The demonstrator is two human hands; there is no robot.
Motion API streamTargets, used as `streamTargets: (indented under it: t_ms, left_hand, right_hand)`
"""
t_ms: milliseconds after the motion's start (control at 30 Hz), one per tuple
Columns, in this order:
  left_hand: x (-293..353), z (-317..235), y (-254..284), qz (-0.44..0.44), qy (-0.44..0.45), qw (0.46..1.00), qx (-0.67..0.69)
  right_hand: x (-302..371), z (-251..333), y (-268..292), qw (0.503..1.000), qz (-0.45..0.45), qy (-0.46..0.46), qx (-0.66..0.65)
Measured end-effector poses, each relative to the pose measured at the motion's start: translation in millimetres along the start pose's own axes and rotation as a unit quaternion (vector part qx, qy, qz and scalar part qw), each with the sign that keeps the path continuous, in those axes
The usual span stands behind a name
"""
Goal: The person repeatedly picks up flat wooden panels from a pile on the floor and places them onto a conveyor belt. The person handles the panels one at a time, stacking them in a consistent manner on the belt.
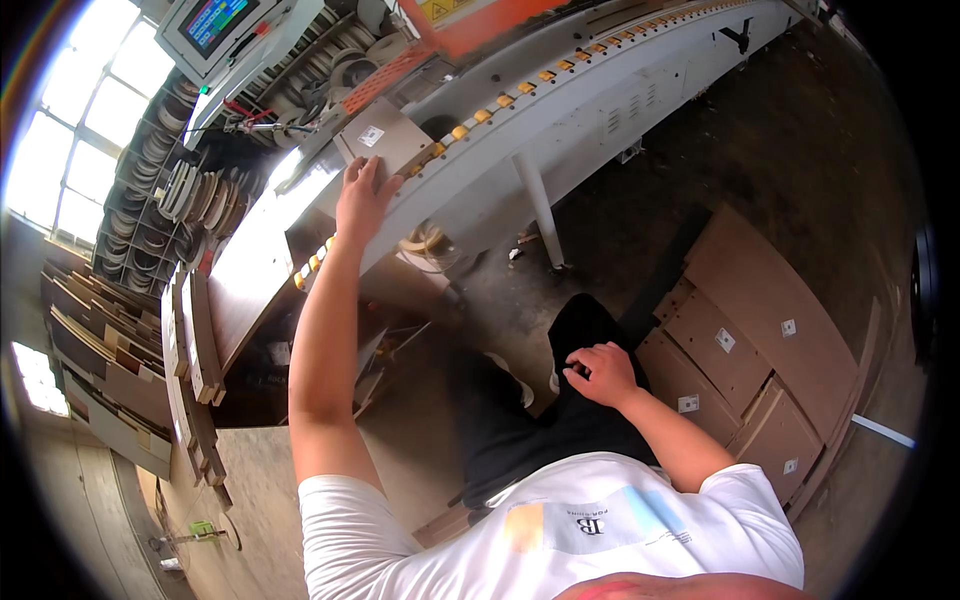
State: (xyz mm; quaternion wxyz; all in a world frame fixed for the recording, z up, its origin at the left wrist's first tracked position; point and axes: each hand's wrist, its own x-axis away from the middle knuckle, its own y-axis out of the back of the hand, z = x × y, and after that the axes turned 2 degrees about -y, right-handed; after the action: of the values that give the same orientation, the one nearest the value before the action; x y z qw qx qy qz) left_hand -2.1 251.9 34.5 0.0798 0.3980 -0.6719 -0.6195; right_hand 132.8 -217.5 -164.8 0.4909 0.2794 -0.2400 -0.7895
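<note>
My left arm reaches far forward, and my left hand (364, 200) lies with spread fingers on the near edge of a brown panel (395, 140) bearing a white label. That panel rests on the bed of a long grey machine (590, 110), beside its row of yellow rollers (482, 116). My right hand (603, 374) hangs low over my dark-trousered thigh (585, 330), its fingers loosely bent and the thumb apart from them. No object shows in it. A stack of labelled brown panels (745, 330) lies to its right.
A control screen (215, 22) stands at the far left, near racks of coiled edging strip (195, 190). Narrow boards (190, 340) project at the left, with stacked panels (105, 350) beyond. A slanted machine leg (540, 210) meets the floor ahead.
</note>
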Motion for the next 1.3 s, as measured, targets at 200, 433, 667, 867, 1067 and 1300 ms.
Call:
streamTargets:
  t_ms: [200, 433, 667, 867, 1067, 1300]
  left_hand:
    - [-34, 15, -8, 0.000, 0.003, 1.000, 0.005]
    - [-45, -5, -17, 0.008, -0.007, 0.997, -0.077]
    - [-87, -9, -43, 0.016, -0.069, 0.993, -0.092]
    - [-125, -52, -69, 0.065, -0.086, 0.992, -0.060]
    - [-168, -111, -90, 0.089, -0.063, 0.988, -0.110]
    - [-179, -113, -122, 0.035, -0.100, 0.994, -0.004]
  right_hand:
    - [1, -5, 2, 1.000, -0.009, -0.012, -0.022]
    - [-1, -11, 1, 0.999, -0.004, -0.023, -0.036]
    - [1, -16, -2, 1.000, -0.003, -0.003, -0.028]
    - [11, -28, -3, 0.998, -0.005, -0.023, -0.057]
    - [13, -30, -6, 0.996, -0.057, -0.003, -0.062]
    - [14, -33, 0, 0.993, -0.055, -0.032, -0.104]
